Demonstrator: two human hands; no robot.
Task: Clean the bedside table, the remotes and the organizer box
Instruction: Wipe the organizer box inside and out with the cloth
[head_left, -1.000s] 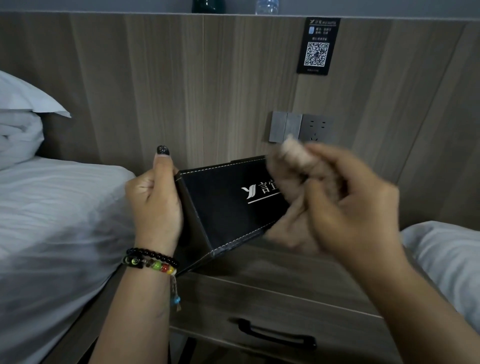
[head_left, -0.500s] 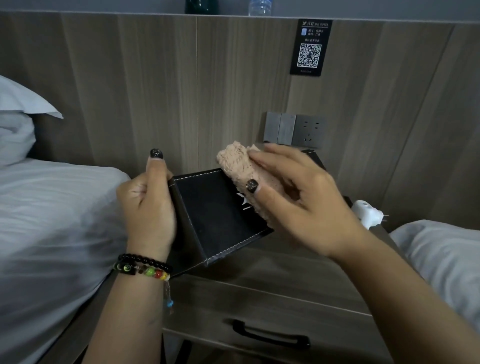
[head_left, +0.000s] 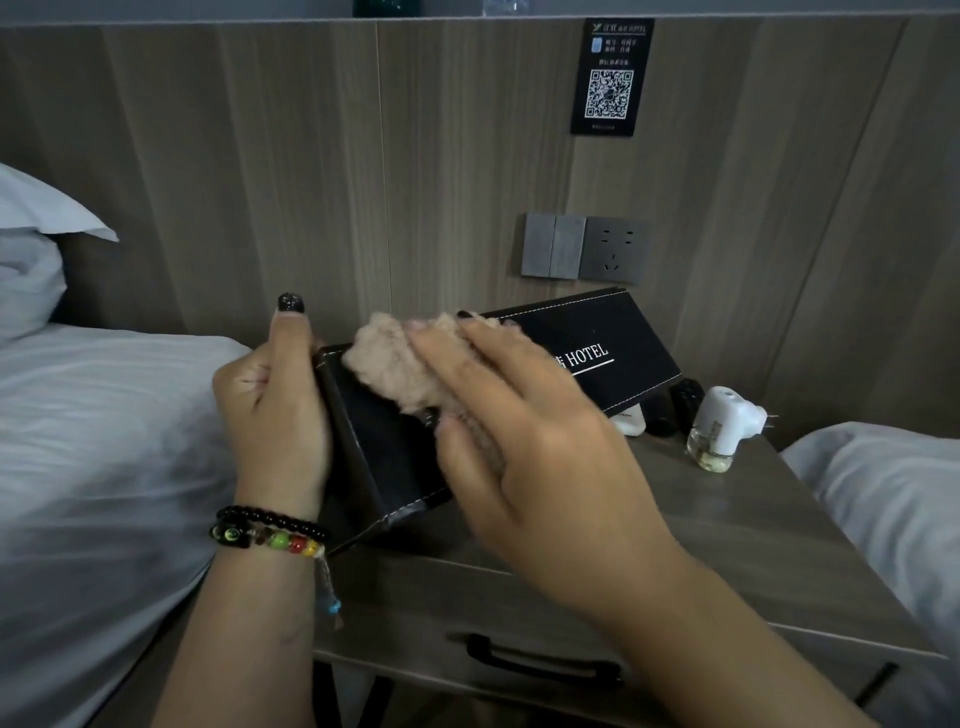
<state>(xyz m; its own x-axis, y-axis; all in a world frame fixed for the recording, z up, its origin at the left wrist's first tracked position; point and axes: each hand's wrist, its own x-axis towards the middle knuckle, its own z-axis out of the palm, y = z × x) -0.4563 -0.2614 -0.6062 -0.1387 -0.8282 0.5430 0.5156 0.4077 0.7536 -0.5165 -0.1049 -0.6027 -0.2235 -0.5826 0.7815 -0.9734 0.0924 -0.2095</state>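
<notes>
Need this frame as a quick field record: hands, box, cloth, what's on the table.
left hand: grips the box's left end
right hand: presses the cloth on the box
box: black, tilted, held off the table
cloth: pinkish, on the box's front face
table: wood, drawer with black handle
behind box: white plug-in device, dark items partly hidden

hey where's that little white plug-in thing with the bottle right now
In the head view, the white plug-in stands at the back right of the bedside table, just right of the black organizer box, below the wall socket.
</notes>
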